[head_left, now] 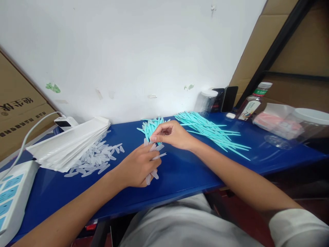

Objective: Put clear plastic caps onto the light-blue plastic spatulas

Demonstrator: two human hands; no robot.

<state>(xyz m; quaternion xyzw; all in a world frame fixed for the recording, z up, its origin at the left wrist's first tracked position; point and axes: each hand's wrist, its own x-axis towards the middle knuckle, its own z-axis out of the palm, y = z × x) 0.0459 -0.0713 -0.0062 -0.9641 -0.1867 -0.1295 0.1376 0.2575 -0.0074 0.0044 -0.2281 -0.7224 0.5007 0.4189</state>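
Note:
My left hand (138, 166) is closed around a bunch of small clear plastic caps (153, 175) that stick out between its fingers, just above the blue table (180, 175). My right hand (171, 134) pinches its fingertips together at the top of that bunch, on something I cannot make out, right in front of a small fan of turquoise sticks (151, 126). A larger heap of turquoise sticks (213, 133) lies to the right of my right wrist.
A stack of white sleeves (69, 145) and a pile of loose clear caps (95, 159) lie at the left. A power strip (12, 195) sits at the left edge. Clear jars (208, 101), a bottle (253, 101), phones and a lidded tub (305, 125) stand along the back and right.

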